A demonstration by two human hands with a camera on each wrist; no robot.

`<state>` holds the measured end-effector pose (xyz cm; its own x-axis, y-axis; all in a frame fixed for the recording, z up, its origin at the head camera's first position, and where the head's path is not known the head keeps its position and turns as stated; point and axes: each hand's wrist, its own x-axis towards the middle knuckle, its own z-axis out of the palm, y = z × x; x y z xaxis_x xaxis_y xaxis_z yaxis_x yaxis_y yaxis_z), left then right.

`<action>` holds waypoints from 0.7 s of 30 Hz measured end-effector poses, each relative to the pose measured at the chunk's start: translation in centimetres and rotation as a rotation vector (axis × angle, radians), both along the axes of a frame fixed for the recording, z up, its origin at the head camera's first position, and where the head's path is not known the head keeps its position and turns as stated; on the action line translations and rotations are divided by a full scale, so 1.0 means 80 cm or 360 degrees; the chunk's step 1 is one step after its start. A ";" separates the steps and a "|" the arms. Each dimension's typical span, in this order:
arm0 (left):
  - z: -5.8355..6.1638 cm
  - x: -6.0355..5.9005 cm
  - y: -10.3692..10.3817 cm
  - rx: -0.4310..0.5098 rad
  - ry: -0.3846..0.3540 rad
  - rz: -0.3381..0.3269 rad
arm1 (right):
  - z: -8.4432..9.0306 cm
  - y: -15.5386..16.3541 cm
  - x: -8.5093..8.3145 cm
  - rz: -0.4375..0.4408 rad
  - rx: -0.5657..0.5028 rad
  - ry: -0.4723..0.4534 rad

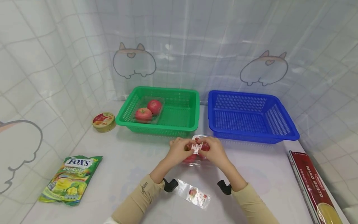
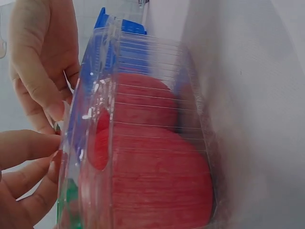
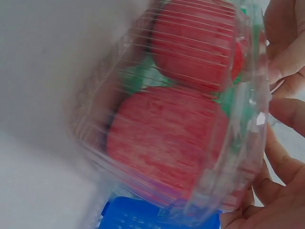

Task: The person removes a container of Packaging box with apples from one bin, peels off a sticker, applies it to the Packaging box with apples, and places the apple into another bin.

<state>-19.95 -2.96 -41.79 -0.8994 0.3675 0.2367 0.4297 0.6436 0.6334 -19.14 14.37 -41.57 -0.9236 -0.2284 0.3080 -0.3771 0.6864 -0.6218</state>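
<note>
A clear plastic clamshell [image 1: 195, 163] with red apples [image 2: 157, 176] inside sits on the table in front of the baskets. Over its lid is a white sticker label [image 1: 196, 146] printed with an apple and red characters. My left hand [image 1: 177, 151] pinches the label's left edge between thumb and fingers. From the opposite side, my right hand [image 1: 214, 151] pinches the right edge. In the right wrist view, the right hand's fingers [image 3: 281, 186] are beside the lid. Whether the label touches the lid is hard to tell.
A green basket [image 1: 159, 128] holds another clamshell with two apples [image 1: 144, 114]. Right of it stands a blue basket [image 1: 253, 134]. A clear strip with a printed label [image 1: 193, 193] lies nearer me. Around are a round tin [image 1: 103, 122], a candy bag [image 1: 71, 179] and a spaghetti pack [image 1: 314, 186].
</note>
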 end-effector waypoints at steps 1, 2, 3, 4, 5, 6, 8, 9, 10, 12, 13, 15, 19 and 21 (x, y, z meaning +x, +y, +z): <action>0.000 0.000 0.001 -0.0025 -0.0001 -0.0002 | -0.002 0.000 0.000 0.0005 0.0020 0.0013; 0.000 0.000 0.001 -0.0057 0.0009 -0.0002 | -0.003 0.000 -0.001 0.0008 0.0047 0.0019; 0.000 0.001 0.002 -0.0093 0.0020 0.0002 | -0.004 0.000 -0.001 0.0009 0.0074 0.0019; 0.001 0.001 0.003 -0.0131 0.0038 0.0004 | -0.005 0.000 -0.002 0.0008 0.0094 0.0009; 0.001 0.002 0.004 -0.0167 0.0053 0.0005 | -0.006 0.000 -0.002 0.0007 0.0120 -0.0002; 0.000 0.003 0.005 -0.0211 0.0077 0.0007 | -0.007 0.000 -0.002 0.0002 0.0149 -0.0012; 0.000 0.004 0.006 -0.0289 0.0130 0.0013 | -0.008 0.000 -0.001 -0.0005 0.0197 -0.0024; -0.001 0.005 0.007 -0.0326 0.0155 0.0010 | -0.008 0.000 -0.001 -0.0008 0.0209 -0.0028; -0.001 0.006 0.007 -0.0359 0.0180 0.0005 | -0.009 -0.001 0.000 -0.0012 0.0218 -0.0027; -0.001 0.007 0.008 -0.0412 0.0248 -0.0008 | -0.009 -0.001 0.001 -0.0020 0.0233 -0.0001; -0.002 0.008 0.008 -0.0430 0.0276 -0.0016 | -0.009 -0.001 0.002 -0.0023 0.0231 0.0015; -0.002 0.008 0.007 -0.0456 0.0321 -0.0028 | -0.011 -0.001 0.003 -0.0028 0.0226 0.0039; -0.006 0.008 0.005 -0.0478 0.0346 0.0008 | -0.015 0.000 0.006 -0.0059 0.0228 0.0049; -0.009 0.006 0.004 -0.0481 0.0327 0.0042 | -0.017 0.001 0.008 -0.0085 0.0247 0.0039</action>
<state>-19.44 -2.66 -42.48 -0.8546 0.4256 0.2977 0.5088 0.8011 0.3152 -18.53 14.41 -42.95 -0.9282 -0.2256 0.2957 -0.3514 0.7928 -0.4980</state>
